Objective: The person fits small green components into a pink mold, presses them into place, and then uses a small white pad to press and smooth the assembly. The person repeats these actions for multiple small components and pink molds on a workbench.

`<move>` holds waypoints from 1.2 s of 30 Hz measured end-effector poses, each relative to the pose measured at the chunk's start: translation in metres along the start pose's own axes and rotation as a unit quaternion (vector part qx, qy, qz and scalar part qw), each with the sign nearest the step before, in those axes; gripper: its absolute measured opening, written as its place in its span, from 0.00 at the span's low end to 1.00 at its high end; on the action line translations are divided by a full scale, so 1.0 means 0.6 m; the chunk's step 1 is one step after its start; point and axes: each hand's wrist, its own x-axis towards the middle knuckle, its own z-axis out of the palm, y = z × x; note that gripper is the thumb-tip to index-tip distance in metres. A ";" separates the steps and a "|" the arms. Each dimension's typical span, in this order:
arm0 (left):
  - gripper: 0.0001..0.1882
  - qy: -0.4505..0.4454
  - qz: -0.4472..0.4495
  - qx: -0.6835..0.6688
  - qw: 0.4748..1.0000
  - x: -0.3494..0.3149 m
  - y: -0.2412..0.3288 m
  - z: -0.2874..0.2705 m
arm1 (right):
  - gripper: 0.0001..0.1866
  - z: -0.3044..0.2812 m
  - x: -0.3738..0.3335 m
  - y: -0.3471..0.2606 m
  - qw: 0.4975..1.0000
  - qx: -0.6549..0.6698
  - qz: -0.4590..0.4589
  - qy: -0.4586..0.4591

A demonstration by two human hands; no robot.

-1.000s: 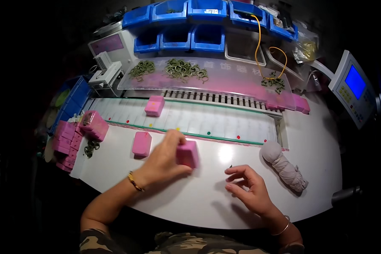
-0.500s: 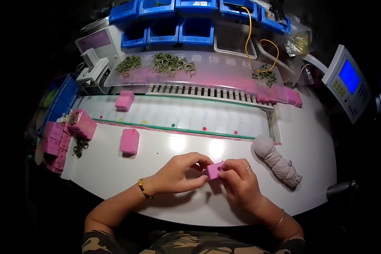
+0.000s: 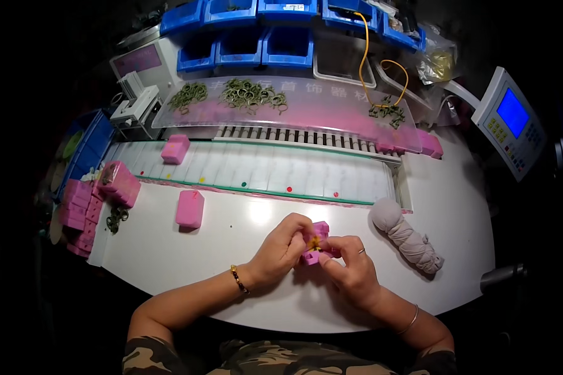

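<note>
Above the near part of the white table (image 3: 213,262), both my hands grip a pink rubber mold (image 3: 319,227), which is spread apart. Yellow and dark patches show on its inner face. My left hand (image 3: 276,249) has its fingers bent round the mold's left side. At the right side my right hand (image 3: 356,275) pinches the mold between thumb and fingers. Fingers cover much of it, so I cannot tell whether a piece sits inside. Left of my hands, another pink mold (image 3: 189,209) rests closed on the table.
A conveyor belt (image 3: 256,165) with coloured dots carries a pink mold (image 3: 176,149). Green rings (image 3: 247,94) lie on the translucent shelf (image 3: 313,115) behind. Stacked pink molds (image 3: 76,209) stand at left. A cloth-wrapped bundle (image 3: 406,240) and control panel (image 3: 509,122) are at right.
The mold in my hands has gone from closed to spread apart. My left hand has moved slightly right and curled in. The belt's dots and mold have shifted left.
</note>
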 end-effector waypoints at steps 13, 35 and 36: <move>0.23 -0.195 -0.082 0.101 0.972 0.019 0.070 -0.031 | 0.13 -0.014 -0.053 -0.027 0.993 -0.037 -0.111 0.001; 0.52 -0.179 0.059 0.361 0.913 0.004 0.060 -0.025 | 0.15 -0.049 0.044 0.037 0.987 0.085 0.109 0.087; 0.54 -0.192 0.050 0.369 0.908 0.007 0.061 -0.025 | 0.15 -0.043 0.043 0.056 0.987 0.081 0.110 0.088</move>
